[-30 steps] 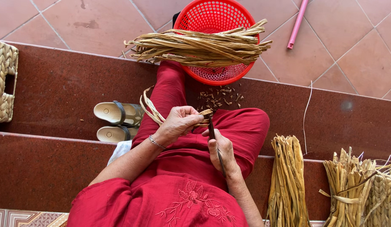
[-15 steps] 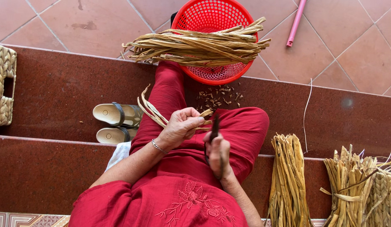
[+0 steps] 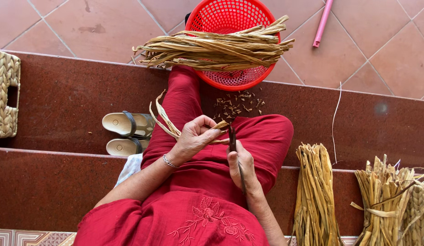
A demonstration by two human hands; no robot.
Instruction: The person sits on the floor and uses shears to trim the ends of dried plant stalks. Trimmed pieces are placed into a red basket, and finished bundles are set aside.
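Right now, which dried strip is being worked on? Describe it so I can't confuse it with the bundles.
Start at the red basket with a bundle of dried stalks laid across its rim, then drop to the red-clad lap. There the left hand pinches one curved strip against a dark blade in the right hand. Unlike the bundles, it is single and bent.

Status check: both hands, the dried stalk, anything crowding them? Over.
Left hand pinching dried stalk. Right hand gripping dark blade at the stalk's end. Nothing crowding; trimmings on step ahead.
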